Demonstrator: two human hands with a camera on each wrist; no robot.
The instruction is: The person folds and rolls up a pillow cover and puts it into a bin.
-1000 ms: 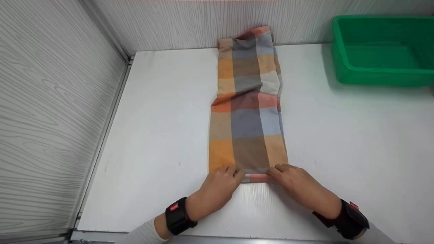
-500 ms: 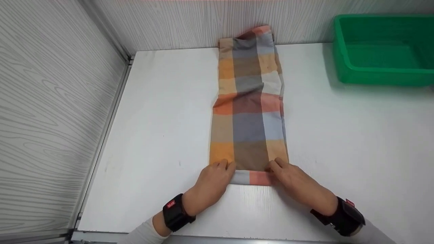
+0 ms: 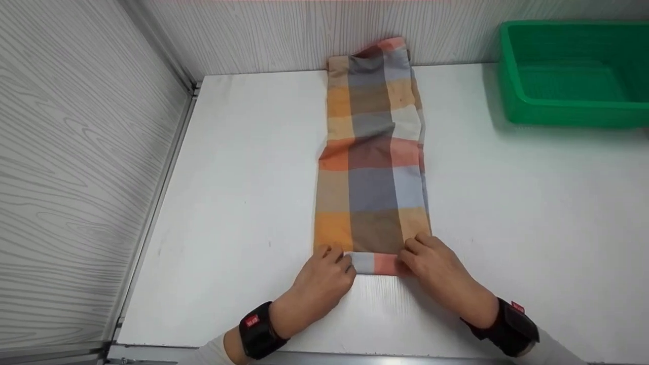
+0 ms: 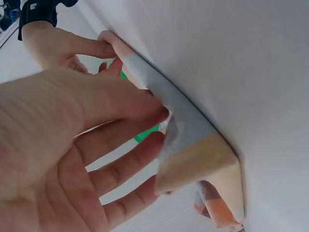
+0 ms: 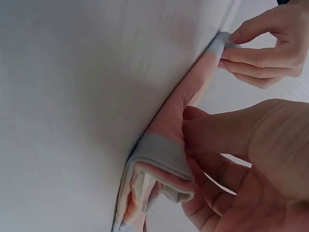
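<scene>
A long folded plaid cloth [image 3: 372, 152] in orange, grey, brown and pink lies on the white table [image 3: 243, 203], running from the back wall toward me. My left hand [image 3: 340, 256] pinches its near left corner and my right hand [image 3: 408, 251] pinches its near right corner. A grey and pink band of cloth shows between them at the near edge. In the left wrist view, thumb and fingers of the left hand [image 4: 161, 125] grip the cloth's edge [image 4: 198, 145]. In the right wrist view, the right hand [image 5: 193, 140] holds the layered corner [image 5: 161, 154].
A green plastic bin [image 3: 573, 76] stands at the back right of the table. Grey wood-grain walls close the left side [image 3: 76, 152] and the back. The cloth's far end climbs slightly up the back wall.
Both hands have stayed at the cloth's near end, shifting slightly away and back. A wider grey and pink band now shows at the near edge than one second ago.
</scene>
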